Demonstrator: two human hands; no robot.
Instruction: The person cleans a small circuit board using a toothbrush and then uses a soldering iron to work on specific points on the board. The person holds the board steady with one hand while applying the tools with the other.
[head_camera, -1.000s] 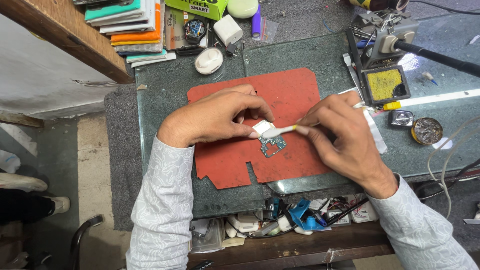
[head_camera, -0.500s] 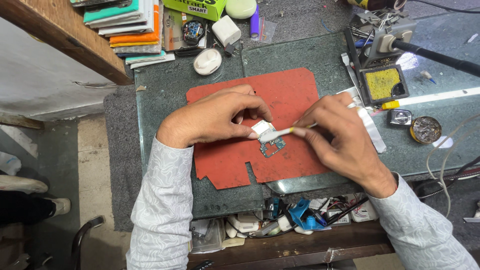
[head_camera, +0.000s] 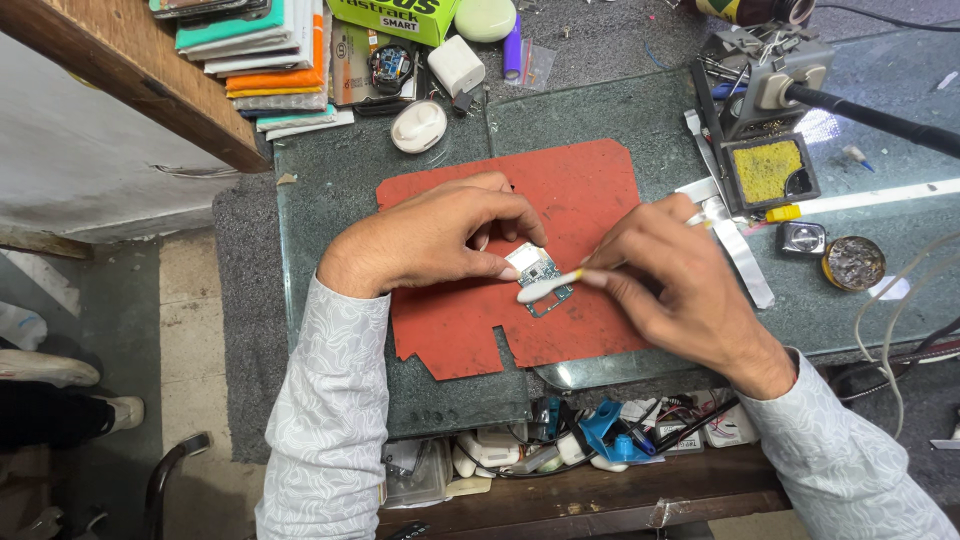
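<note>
Far left top: stack of thin coloured boxes (head_camera: 265, 60) on the grey desk edge, white oval plastic case (head_camera: 418, 126) just right of it on the dark green glass worktop (head_camera: 330, 250). Left hand (head_camera: 430, 240) lies on the red-orange rubber work mat (head_camera: 590, 190), fingers curled down, fingertips pinching the small blue-green circuit board (head_camera: 540, 280) and pressing it flat onto the mat near its middle. Right hand (head_camera: 670, 285) just right of the board, fingers closed round the handle of a white toothbrush (head_camera: 545, 288), brush head touching the board's top face. Further right: soldering iron stand with yellow sponge (head_camera: 768, 170), small round metal tin (head_camera: 853, 262) well apart from the hands. Below the glass edge, a wooden shelf with a blue plastic clip (head_camera: 605, 435) among loose parts
</note>
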